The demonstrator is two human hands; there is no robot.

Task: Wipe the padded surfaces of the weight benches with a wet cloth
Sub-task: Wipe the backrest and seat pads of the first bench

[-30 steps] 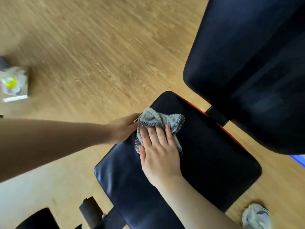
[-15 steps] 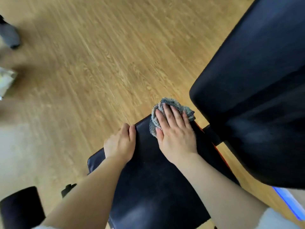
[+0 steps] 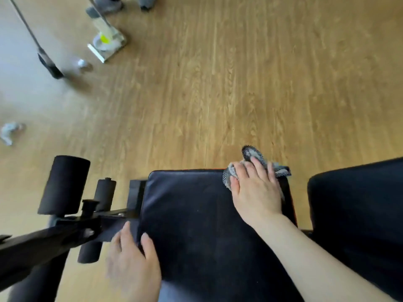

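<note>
The black padded seat [image 3: 196, 214] of a weight bench fills the lower middle of the head view. My right hand [image 3: 256, 190] lies flat on a crumpled grey checked cloth [image 3: 253, 154] at the seat's far right corner, pressing it onto the pad; part of the cloth sticks out past the fingers and over the edge. My left hand [image 3: 133, 264] rests with spread fingers on the seat's near left edge, holding nothing. The black back pad [image 3: 359, 214] begins at the right, across a narrow gap.
Black foam leg rollers [image 3: 63, 186] and the bench's metal frame [image 3: 43, 240] stick out to the left. On the wooden floor [image 3: 239, 73] far left stand a flat mop [image 3: 108, 43], a second pole [image 3: 46, 62], a crumpled rag [image 3: 9, 131] and another person's feet [image 3: 104, 4].
The view has swung so the bench now lies left to right. My right hand slid the cloth to the seat's far corner. My left hand shifted to the seat's leg-roller end.
</note>
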